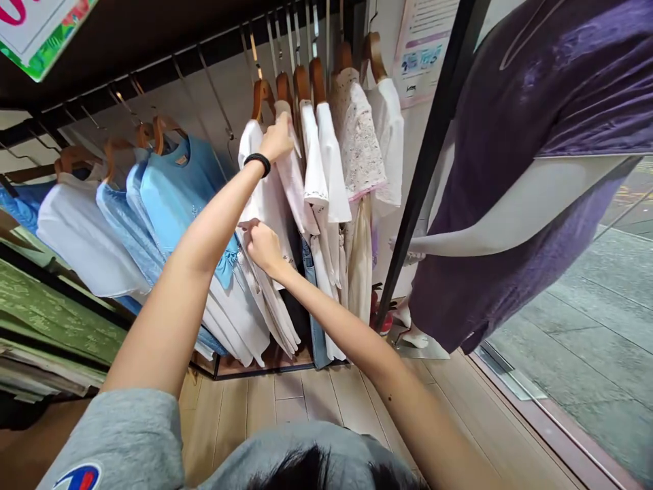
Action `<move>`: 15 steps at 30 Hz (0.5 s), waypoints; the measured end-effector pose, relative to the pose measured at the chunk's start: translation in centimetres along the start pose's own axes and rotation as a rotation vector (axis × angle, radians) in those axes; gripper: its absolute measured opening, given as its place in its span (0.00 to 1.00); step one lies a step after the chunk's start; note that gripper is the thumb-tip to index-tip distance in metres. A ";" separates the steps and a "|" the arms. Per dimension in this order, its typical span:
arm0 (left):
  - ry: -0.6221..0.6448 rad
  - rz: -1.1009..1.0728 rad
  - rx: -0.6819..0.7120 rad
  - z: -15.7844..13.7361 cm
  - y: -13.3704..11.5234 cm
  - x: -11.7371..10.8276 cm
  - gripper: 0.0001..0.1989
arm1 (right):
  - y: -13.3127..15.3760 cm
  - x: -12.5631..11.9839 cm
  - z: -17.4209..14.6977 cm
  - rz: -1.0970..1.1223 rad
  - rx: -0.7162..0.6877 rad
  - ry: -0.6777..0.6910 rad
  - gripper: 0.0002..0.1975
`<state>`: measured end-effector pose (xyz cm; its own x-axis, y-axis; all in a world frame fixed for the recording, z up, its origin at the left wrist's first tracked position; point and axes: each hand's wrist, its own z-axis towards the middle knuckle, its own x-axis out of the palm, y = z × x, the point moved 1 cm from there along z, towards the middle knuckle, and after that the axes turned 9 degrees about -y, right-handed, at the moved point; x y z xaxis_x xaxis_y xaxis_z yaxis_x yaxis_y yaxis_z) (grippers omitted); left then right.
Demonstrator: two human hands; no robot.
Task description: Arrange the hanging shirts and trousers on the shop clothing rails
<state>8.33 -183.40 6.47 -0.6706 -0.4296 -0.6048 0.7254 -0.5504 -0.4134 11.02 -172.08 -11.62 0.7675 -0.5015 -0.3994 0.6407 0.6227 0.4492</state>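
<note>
Left hand (275,139) up at the rail (153,58), fingers closed on white shirt (262,197) at its hanger (261,95). Right hand (262,246) lower, pinching the same shirt's front. Blue shirts (178,190) just left; mannequin (510,184) well right.

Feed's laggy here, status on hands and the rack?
Left hand gripping white top near its hanger. Right hand pinching its fabric lower down. Blue shirts crowd the left side.
</note>
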 end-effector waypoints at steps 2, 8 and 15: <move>-0.018 -0.001 0.038 0.2 1.4 -0.2 0.23 | -1.2 -2.5 -0.9 -0.017 0.023 -0.074 0.17; -0.007 0.069 0.127 0.4 3.7 -1.4 0.18 | -6.3 -11.5 1.0 -0.139 0.123 -0.654 0.21; 0.037 0.176 0.134 0.2 3.5 -3.0 0.19 | -13.8 -21.6 5.9 -0.213 0.366 -0.698 0.33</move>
<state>12.89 -184.17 6.95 -0.5278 -0.5023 -0.6850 0.8020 -0.5604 -0.2070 -14.27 -173.34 -4.46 0.3887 -0.9209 0.0294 0.6489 0.2963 0.7008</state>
